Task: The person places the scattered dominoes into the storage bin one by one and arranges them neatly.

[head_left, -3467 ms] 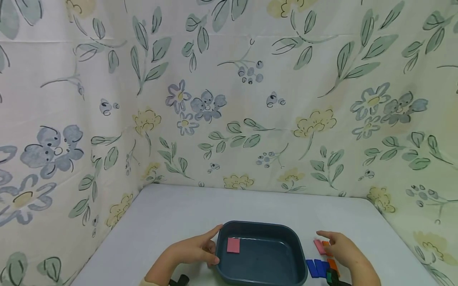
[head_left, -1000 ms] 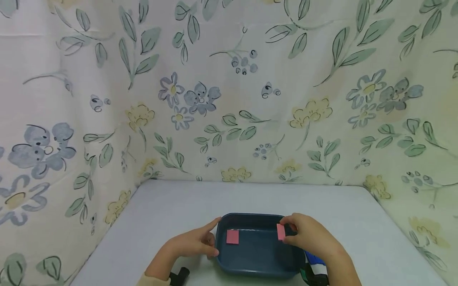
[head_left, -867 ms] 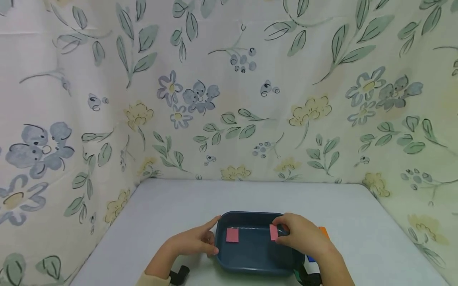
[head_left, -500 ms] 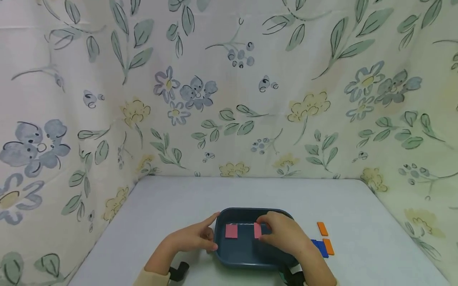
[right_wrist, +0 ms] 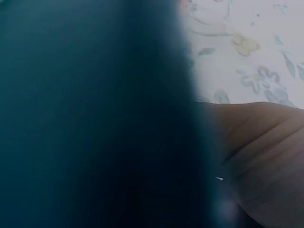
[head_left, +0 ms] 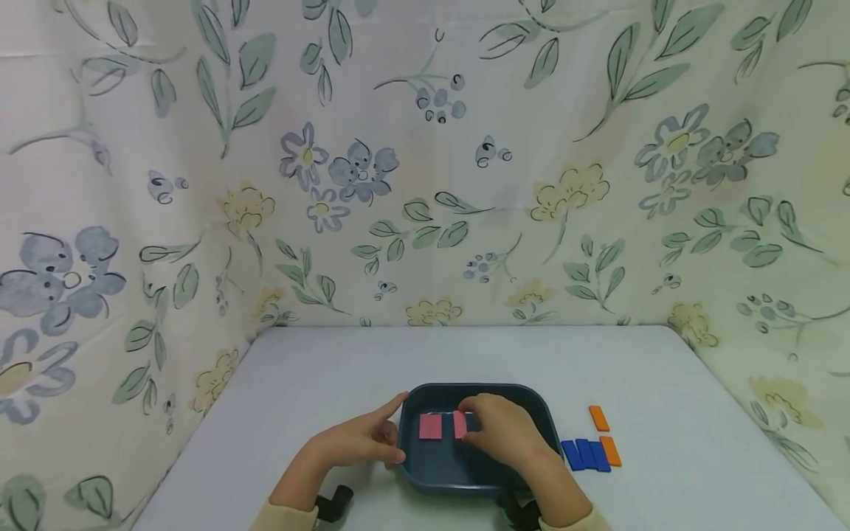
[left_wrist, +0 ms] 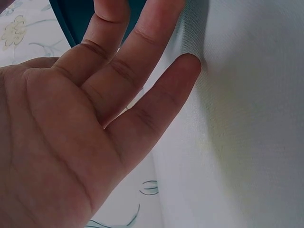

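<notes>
Since the right hand (head_left: 503, 434), pinching a narrow flat pink rectangle (head_left: 460, 425), has moved leftward, a slim gap separates that piece from the flat pink square (head_left: 430, 427) inside the dark blue-grey, plastic-looking rectangular tray (head_left: 437, 467); left hand (head_left: 355, 442), fingers extended, touches its left rim.

Floral cloth (head_left: 425, 169) behind a white table (head_left: 677, 413)
</notes>
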Demonstrator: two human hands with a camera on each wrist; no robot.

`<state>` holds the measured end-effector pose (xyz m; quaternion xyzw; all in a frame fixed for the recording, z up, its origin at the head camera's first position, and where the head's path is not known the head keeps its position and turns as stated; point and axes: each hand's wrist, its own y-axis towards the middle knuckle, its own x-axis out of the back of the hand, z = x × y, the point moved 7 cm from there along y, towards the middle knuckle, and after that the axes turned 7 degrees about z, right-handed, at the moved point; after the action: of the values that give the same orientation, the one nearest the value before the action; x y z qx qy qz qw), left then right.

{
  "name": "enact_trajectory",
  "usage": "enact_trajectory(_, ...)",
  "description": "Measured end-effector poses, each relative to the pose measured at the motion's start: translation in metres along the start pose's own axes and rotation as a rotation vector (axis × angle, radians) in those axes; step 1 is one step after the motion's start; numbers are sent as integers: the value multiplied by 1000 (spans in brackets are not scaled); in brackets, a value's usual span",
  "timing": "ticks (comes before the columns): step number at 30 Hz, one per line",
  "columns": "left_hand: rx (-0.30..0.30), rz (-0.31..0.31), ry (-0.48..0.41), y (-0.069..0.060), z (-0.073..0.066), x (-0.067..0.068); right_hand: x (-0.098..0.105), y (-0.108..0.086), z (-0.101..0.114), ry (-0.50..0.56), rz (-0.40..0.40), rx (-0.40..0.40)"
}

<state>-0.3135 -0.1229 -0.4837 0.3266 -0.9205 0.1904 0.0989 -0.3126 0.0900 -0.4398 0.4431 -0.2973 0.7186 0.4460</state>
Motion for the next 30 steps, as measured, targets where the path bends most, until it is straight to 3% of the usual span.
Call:
enact_trajectory(13,-24,12,-10,0,0,0,-20,19,6,-25,-48,-71)
enact_trajectory(20,-33,12,-4,1,-2,0,-34,28,-5,-28,-28,-122)
enact_trajectory(30,-32,11,-30,-1,-1,-1,-37,30,-5,-9,1,-133)
